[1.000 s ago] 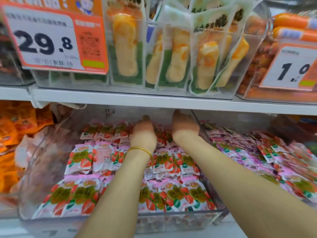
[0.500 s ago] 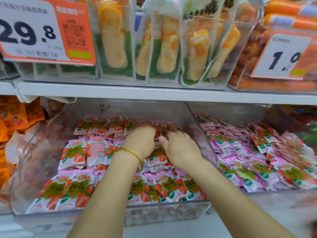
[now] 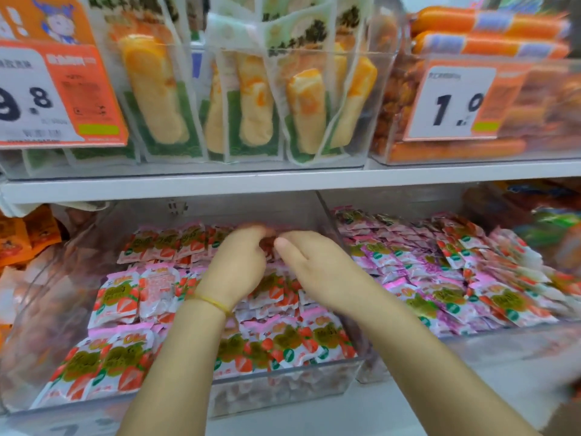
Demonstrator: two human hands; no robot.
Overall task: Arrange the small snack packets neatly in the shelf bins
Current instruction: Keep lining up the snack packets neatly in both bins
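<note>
At the far left of the lower shelf lie orange packets [image 3: 19,243], outside the work. Next to them stands the clear bin [image 3: 283,391] that holds the task's things: the strawberry packets [image 3: 119,297], lying flat in overlapping rows from the front wall to the back. The front and middle rows look fairly even. The back row [image 3: 163,243] stands more on edge, and both hands are there. The left hand [image 3: 235,269], a yellow bracelet [image 3: 213,302] at its wrist, reaches deep into the bin with its fingers [image 3: 251,229] curled down onto the back row. Blur hides whether they are clamped on a packet or only pressing. Just beside it, the right hand [image 3: 320,272] points its thumb [image 3: 284,243] toward the left hand. Its other fingers are bent away behind the hand, so whether they hold anything cannot be told. The step in hand seems to be squaring up the back row. The next move probably calls for seating those packets upright and flush, then drawing both hands out without dragging the rows below them. To the right, the neighbouring bin [image 3: 503,341] holds pink packets [image 3: 440,278] in looser rows, which may need tidying afterwards.
</note>
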